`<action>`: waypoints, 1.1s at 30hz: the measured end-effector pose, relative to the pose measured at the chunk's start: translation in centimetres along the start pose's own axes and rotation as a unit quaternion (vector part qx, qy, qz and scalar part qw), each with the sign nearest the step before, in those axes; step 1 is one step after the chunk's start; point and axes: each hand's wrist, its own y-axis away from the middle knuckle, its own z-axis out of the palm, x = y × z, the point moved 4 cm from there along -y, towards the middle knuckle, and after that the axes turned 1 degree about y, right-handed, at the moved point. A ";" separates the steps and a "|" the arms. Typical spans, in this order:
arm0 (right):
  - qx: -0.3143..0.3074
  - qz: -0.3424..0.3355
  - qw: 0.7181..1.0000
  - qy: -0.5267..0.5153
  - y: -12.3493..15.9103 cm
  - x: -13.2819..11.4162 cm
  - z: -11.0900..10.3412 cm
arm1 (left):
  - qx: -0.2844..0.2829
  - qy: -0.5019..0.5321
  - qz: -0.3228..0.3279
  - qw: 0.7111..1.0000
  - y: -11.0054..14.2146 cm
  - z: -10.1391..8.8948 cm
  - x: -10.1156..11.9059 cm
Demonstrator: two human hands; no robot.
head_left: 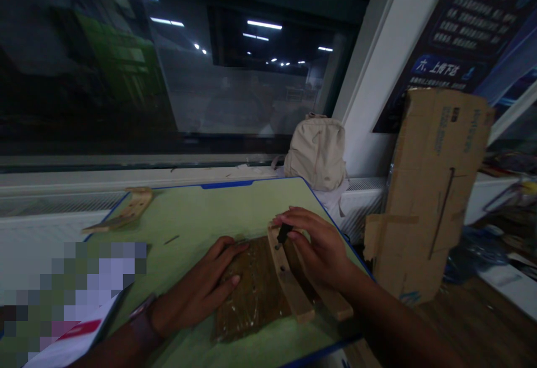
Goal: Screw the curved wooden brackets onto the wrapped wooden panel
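left hand flat on the brown board [262,289], right hand pinching a small black handle [284,232] over a wooden bar [289,284].
the left hand [220,278] comes in low, palm down, fingers spread over the board's left side, a band [145,320] on its wrist; the right hand [321,245] arches over the far end of the bar, thumb and fingers closed on the handle, whose metal tip meets the bar near a hole. the board lies between the hands on the green table [188,211], the bar along its right side, a second bar [338,303] beneath the right hand. farther out, a curved wooden piece [136,206] sits at the table's far left corner, and a pale backpack [316,152] stands beyond the far right one.
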 end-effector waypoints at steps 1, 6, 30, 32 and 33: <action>0.020 0.012 1.000 -0.004 0.1 0.3 -0.1 | -0.001 0.001 0.001 1.000 0.0 0.0 0.0; 0.089 0.016 0.995 0.046 0.2 1.1 -0.8 | -0.001 -0.006 -0.006 1.000 0.1 0.1 -0.2; 0.030 0.052 0.998 0.023 0.4 1.7 -0.5 | 0.013 -0.009 0.003 1.000 0.0 -0.2 0.2; 0.050 0.041 0.997 0.041 0.4 1.8 -0.7 | 0.013 -0.009 0.002 1.000 0.0 -0.1 0.2; 0.048 0.023 0.997 0.051 0.3 1.6 -0.7 | 0.012 -0.010 0.001 1.000 0.0 -0.1 0.2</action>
